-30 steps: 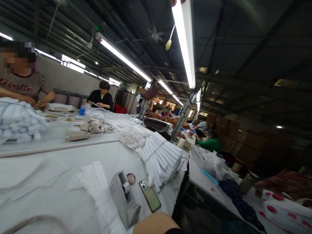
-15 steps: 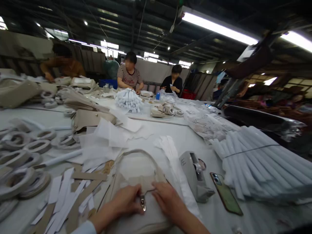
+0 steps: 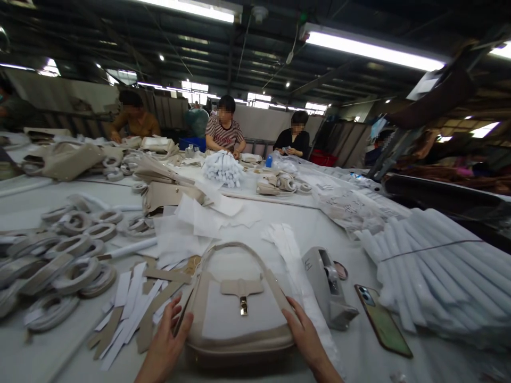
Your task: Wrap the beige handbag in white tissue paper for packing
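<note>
A beige handbag (image 3: 239,340) faces me on the table, its looped handle arching up behind. A white sheet (image 3: 223,314) covers much of its front. Over the sheet lies a beige flap tab (image 3: 241,287) with a gold-coloured clasp (image 3: 244,306). My left hand (image 3: 167,332) holds the bag's left side, thumb toward the front and the other fingers outside the edge. At the right side, my right hand (image 3: 304,332) grips the bag with its thumb over the front edge. The fingertips behind that edge are partly hidden.
Strap rolls (image 3: 75,276) and cut strips (image 3: 128,303) lie left. A tape dispenser (image 3: 329,287), phone (image 3: 383,319) and bundled white foam tubes (image 3: 431,271) are right. White sheets (image 3: 199,218) lie behind the bag. Across the table, co-workers (image 3: 225,130) sit among more bags.
Both hands have left the clasp area and moved apart to the bag's two sides. The flap tab and clasp now show in full. The view has shifted slightly left.
</note>
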The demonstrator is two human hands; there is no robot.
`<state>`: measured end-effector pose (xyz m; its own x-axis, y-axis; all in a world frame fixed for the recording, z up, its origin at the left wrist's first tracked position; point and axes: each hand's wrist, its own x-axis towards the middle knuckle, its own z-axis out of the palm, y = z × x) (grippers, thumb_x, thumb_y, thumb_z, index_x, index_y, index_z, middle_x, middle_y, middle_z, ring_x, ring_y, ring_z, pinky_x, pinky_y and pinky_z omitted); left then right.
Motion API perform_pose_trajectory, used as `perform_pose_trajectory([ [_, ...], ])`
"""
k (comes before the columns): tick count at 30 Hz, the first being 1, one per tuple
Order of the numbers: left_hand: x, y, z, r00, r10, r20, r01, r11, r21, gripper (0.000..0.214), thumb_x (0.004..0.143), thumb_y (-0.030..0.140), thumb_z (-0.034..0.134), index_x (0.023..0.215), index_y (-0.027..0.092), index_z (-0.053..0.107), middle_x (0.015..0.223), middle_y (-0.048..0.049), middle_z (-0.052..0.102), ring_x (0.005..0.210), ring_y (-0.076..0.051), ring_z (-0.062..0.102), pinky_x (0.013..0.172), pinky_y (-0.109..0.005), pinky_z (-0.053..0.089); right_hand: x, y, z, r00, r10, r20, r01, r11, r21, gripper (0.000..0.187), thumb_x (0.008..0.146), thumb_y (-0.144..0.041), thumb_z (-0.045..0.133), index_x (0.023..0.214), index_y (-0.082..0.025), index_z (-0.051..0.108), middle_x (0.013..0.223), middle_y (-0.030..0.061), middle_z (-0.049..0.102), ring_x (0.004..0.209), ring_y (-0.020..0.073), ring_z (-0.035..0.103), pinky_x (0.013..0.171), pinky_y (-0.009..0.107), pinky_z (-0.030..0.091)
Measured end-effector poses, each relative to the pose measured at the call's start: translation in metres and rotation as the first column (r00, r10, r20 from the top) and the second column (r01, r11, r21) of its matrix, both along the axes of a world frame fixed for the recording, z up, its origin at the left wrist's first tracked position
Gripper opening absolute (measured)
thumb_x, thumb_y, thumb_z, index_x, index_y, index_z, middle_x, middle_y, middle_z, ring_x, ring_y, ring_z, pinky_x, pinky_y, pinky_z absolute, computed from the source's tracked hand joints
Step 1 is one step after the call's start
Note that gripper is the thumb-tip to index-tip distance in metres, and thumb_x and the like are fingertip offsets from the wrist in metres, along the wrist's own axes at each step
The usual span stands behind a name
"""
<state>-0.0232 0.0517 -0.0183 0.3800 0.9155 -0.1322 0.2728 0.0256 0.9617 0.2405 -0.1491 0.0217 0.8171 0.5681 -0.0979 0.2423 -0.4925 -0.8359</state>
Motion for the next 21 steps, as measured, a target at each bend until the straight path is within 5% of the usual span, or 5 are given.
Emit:
perform_pose_trajectory([
  [7, 0.002, -0.012, -0.005, 1.0, 0.02, -0.023, -0.018, 0.998, 0.058, 0.077, 0.077, 0.067, 0.049, 0.135, 0.017, 0.035, 0.131, -0.0165, 0.046, 0.122, -0.031, 0.048, 0.103, -0.048, 0.038, -0.009, 0.006, -0.003, 0.999, 0.035, -0.015, -0.035, 0.999, 0.016, 0.075, 0.073, -0.059, 0.045, 0.126, -0.006, 0.054, 0.13, 0.0168, 0.056, 0.124, 0.0307, 0.048, 0.107, 0.042, 0.037],
  [13, -0.01, -0.012, -0.019, 0.997, 0.065, -0.052, -0.061, 0.995, 0.08, 0.074, 0.075, 0.062, 0.053, 0.131, 0.017, 0.037, 0.132, -0.0145, 0.044, 0.126, -0.032, 0.043, 0.108, -0.049, 0.031, -0.014, 0.009, -0.015, 0.999, -0.005, 0.042, 0.003, 0.999, 0.035, 0.06, 0.075, -0.052, 0.049, 0.12, -0.014, 0.06, 0.125, 0.0126, 0.061, 0.12, 0.0301, 0.053, 0.102, 0.044, 0.041],
  [21, -0.006, -0.018, -0.028, 0.994, 0.066, -0.091, -0.05, 0.984, 0.169, 0.066, 0.082, 0.059, 0.043, 0.131, 0.016, 0.036, 0.136, -0.0138, 0.041, 0.133, -0.031, 0.035, 0.113, -0.048, 0.024, -0.016, 0.005, -0.019, 0.998, -0.004, 0.061, 0.004, 1.0, -0.005, 0.064, 0.079, -0.054, 0.044, 0.126, -0.013, 0.055, 0.125, 0.0132, 0.06, 0.12, 0.0308, 0.053, 0.101, 0.044, 0.043],
])
